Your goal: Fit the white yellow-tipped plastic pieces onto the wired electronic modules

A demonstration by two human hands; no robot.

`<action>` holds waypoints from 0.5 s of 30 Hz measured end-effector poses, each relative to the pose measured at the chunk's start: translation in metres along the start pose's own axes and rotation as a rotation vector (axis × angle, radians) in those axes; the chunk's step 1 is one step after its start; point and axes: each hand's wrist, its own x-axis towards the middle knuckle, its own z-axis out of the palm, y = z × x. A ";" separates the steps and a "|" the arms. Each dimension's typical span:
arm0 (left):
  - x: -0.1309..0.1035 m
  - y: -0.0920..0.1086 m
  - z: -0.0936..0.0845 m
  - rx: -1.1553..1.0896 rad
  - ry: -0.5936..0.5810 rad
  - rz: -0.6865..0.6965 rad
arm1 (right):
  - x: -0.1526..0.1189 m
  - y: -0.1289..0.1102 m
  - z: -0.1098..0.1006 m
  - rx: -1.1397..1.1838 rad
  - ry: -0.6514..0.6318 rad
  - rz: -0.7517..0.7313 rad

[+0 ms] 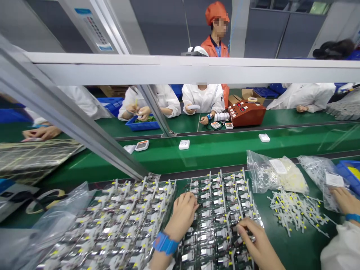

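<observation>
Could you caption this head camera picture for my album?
Left hand and right hand over rows of small parts, near loose white, yellow-marked pieces on a green bench.

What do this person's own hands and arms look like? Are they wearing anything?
Both the left hand and right hand are ungloved. A wide, bright blue wristband circles the left wrist, with a white fabric sleeve edging in below. No band or sleeve shows on the right.

L hand (182, 213) palm-down, fingers (192, 197) curled, R hand (257, 238) half-curled
</observation>
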 end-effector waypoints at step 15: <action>-0.016 0.013 -0.017 -0.954 -0.141 -0.190 | 0.013 0.120 -0.069 -0.853 0.483 0.149</action>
